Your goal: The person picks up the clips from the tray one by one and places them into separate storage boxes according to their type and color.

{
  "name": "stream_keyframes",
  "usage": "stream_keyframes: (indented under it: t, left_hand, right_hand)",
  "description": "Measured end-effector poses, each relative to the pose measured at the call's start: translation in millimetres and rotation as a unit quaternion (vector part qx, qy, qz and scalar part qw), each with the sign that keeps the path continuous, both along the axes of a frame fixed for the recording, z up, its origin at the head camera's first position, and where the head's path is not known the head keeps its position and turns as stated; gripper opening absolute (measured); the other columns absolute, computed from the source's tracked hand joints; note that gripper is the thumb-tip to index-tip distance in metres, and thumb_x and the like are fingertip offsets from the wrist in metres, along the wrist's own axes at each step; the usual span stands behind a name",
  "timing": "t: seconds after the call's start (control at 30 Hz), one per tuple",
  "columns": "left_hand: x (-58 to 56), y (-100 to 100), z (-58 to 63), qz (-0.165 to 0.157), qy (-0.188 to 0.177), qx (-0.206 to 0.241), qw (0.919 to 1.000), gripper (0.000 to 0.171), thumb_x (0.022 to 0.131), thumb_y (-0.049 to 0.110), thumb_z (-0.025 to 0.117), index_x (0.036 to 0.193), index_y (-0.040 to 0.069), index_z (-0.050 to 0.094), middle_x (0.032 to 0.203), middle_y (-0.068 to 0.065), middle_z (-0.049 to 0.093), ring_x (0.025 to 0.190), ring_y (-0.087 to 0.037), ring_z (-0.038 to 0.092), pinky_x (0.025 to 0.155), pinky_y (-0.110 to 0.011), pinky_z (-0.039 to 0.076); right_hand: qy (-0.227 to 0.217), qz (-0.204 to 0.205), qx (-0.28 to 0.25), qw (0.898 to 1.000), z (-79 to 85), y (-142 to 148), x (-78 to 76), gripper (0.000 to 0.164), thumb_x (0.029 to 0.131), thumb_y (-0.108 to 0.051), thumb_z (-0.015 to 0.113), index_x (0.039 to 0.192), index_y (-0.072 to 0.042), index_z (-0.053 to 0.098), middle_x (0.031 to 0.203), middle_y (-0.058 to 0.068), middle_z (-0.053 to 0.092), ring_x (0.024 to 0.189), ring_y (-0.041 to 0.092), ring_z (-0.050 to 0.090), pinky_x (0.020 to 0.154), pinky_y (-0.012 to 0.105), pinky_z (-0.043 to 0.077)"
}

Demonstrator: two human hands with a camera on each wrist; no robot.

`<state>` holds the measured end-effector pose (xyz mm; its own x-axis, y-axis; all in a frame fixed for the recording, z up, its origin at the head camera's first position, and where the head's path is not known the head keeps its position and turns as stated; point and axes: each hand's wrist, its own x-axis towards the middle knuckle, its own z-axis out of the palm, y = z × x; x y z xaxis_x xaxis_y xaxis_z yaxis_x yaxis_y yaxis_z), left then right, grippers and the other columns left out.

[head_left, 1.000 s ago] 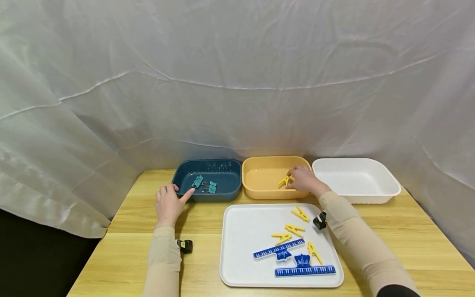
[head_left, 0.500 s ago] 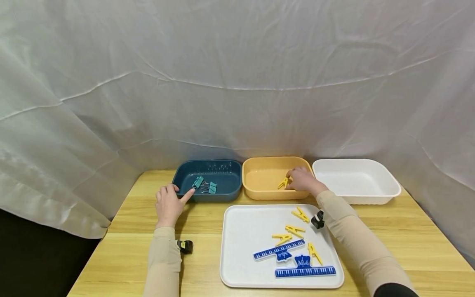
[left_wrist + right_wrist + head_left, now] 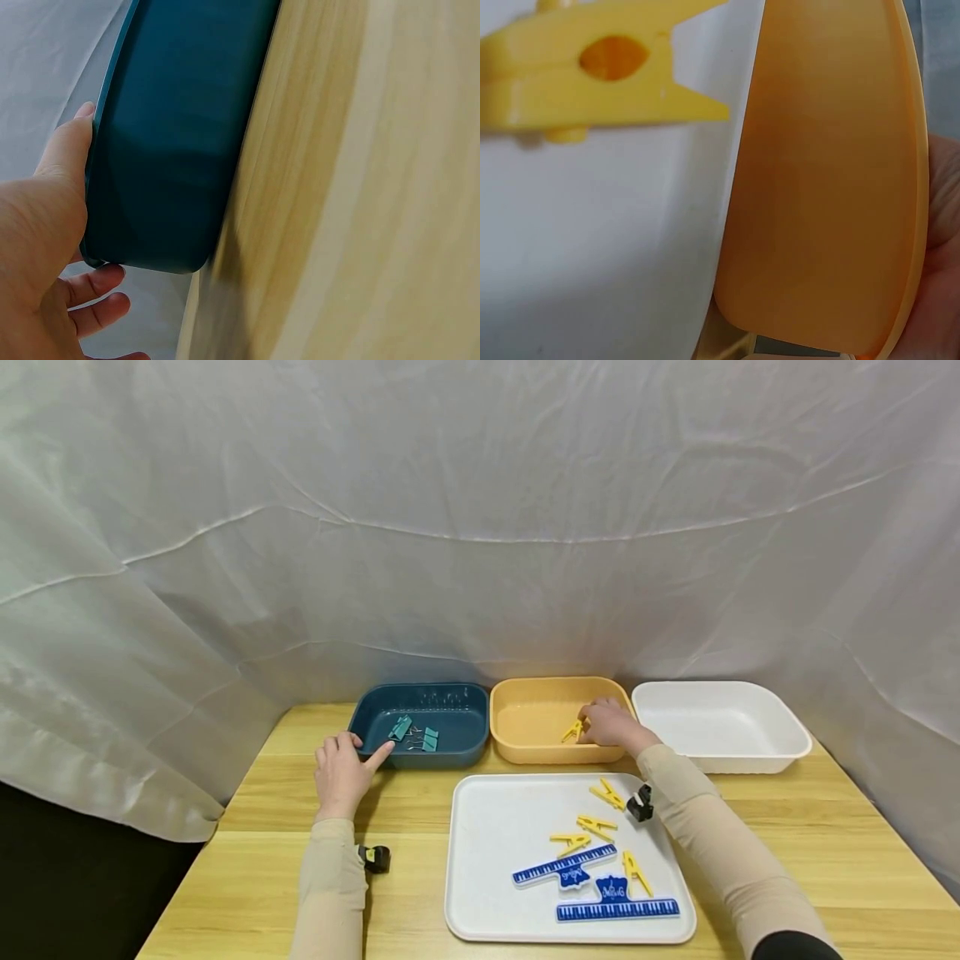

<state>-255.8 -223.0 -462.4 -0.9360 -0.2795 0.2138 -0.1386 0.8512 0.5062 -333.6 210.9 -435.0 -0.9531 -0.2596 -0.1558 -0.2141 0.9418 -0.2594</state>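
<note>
My left hand (image 3: 341, 775) rests at the near left corner of a dark teal bin (image 3: 442, 761), its straight thumb along the front rim and its fingers loosely bent around the corner. Two teal binder clips (image 3: 400, 727) lie inside. My right hand (image 3: 609, 724) reaches over the front rim into the yellow-orange bin (image 3: 536, 752), its bent fingers at one end of a yellow plastic clothespin (image 3: 572, 732) low in the bin. Those fingertips are hidden behind the bin wall (image 3: 825, 172) in the right wrist view. In the left wrist view, the thumb (image 3: 75, 142) presses the bin's rim.
On a white tray (image 3: 483, 827) lie several more yellow clothespins (image 3: 596, 827) and two blue piano-key music clips (image 3: 618, 909), (image 3: 566, 865). A white bin (image 3: 720, 763) stands at right. The bins line the back of the wooden table (image 3: 408, 902), before a pale curtain.
My right hand and the yellow clothespin have shifted slightly lower and left inside the yellow-orange bin. My left hand has stayed on the teal bin.
</note>
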Motion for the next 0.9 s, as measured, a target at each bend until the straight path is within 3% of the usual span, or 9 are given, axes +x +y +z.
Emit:
stream_keyframes:
  t: [0.9]
  left_hand:
    - [-0.8,0.4,0.0,-0.007,-0.01,0.002,0.9999,0.069,0.083,0.067,0.061,0.109,0.004,0.049,0.108,-0.018,0.045,0.099,-0.035,0.038,0.076,-0.045,0.037]
  right_hand:
    - [-0.003,0.001,-0.003,1.0,-0.3,0.6,0.5,0.043,0.084,-0.022,0.074,0.122,-0.006,0.062,0.13,0.023,0.052,0.122,0.043,0.041,0.103,0.061,0.033]
